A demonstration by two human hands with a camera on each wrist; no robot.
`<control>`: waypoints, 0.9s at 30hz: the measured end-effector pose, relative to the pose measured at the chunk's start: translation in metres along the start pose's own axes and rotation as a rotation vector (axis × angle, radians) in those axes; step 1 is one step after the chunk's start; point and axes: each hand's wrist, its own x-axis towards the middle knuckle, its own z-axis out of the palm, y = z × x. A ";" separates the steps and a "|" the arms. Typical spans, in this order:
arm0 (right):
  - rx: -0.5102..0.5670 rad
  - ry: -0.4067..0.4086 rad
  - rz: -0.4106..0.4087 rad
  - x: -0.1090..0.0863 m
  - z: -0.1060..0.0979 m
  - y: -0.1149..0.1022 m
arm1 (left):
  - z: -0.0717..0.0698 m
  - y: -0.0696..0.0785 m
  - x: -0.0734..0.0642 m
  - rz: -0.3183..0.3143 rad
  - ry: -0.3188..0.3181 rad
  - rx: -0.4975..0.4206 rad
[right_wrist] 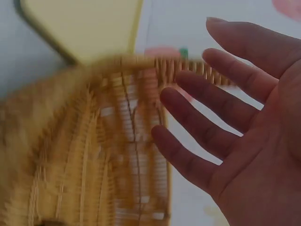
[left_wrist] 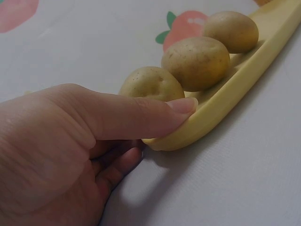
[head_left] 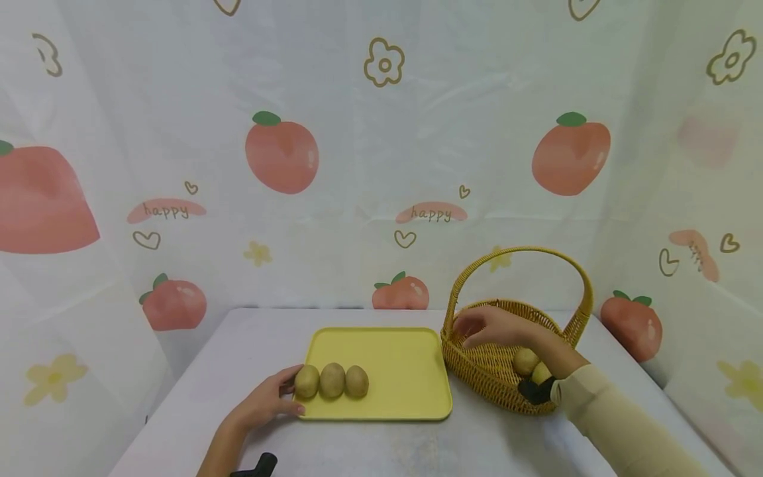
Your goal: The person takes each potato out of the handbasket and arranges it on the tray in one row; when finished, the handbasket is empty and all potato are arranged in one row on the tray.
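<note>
At the left end of the yellow tray [head_left: 405, 391], my left hand [head_left: 268, 401] grips the rim near the front corner. Its thumb [left_wrist: 160, 115] lies over the edge, while the other fingers are partly hidden behind and below. Right by that hand, three potatoes [head_left: 332, 381] sit side by side on the tray. My right hand [head_left: 497, 326] hovers over the left part of a wicker basket [head_left: 477, 374], holding nothing. In the right wrist view its fingers [right_wrist: 202, 127] are spread and nearly straight. More potatoes [head_left: 526, 362] lie inside the basket, partly covered by the right forearm.
The basket's tall arched handle [head_left: 527, 250] rises above the right arm. Tray and basket stand close together on a white-covered table [head_left: 197, 384]. A white curtain [head_left: 346, 252] printed with peaches and flowers encloses the back and sides.
</note>
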 end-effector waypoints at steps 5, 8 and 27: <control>0.026 0.005 0.083 -0.009 -0.012 0.023 | 0.000 -0.001 0.000 0.013 0.000 0.000; 0.020 -0.005 0.133 -0.015 -0.015 0.033 | 0.000 -0.001 0.000 0.002 0.005 0.009; -0.077 -0.115 0.407 -0.052 -0.022 0.078 | 0.001 -0.002 0.001 -0.028 0.004 0.024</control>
